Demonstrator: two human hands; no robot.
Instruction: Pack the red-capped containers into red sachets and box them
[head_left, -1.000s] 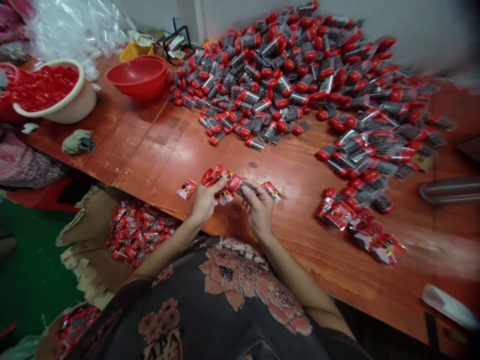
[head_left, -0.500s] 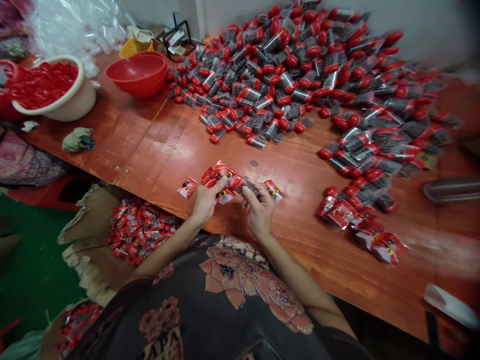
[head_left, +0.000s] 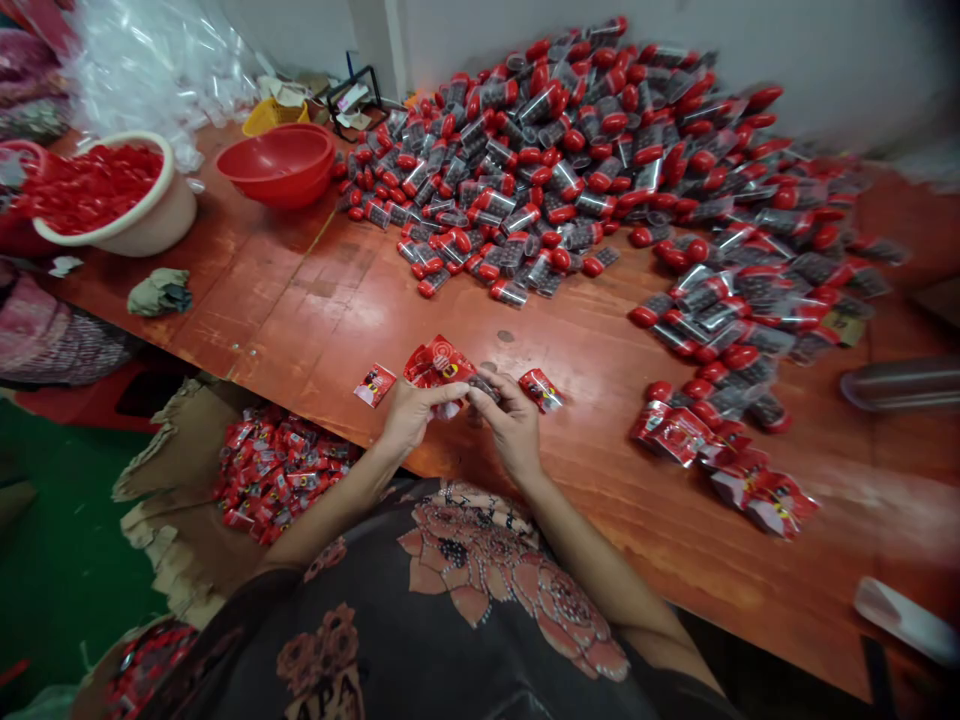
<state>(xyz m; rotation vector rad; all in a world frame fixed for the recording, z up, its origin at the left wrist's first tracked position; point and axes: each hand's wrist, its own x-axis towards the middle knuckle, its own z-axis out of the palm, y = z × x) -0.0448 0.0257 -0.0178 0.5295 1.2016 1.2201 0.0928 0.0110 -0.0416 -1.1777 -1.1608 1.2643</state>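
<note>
Over the front of the table, my left hand [head_left: 411, 415] is closed around red printed wrappers [head_left: 436, 358], its thumb stretched toward my right hand. My right hand [head_left: 511, 418] grips a small clear tube [head_left: 484, 388] of dark pellets, mostly covered by the fingers. The two thumb tips almost meet at the tube; whether its end sits inside a wrapper is hidden. A flat red wrapper [head_left: 374, 385] lies left of my left hand. Another red wrapper [head_left: 541, 390] rests just right of my right hand.
Red-capped tubes [head_left: 540, 180] form a large heap at the back. Several wrapped pieces [head_left: 679, 432] lie at right, near a clear cylinder [head_left: 900, 386]. A red bowl [head_left: 277, 165] and white tub [head_left: 161, 215] stand left. Below the edge, a cardboard box [head_left: 161, 490] holds red packs.
My left thumb has slid right, off the wrappers and toward the tube. The wrapper's printed front now shows more. The view has shifted slightly.
</note>
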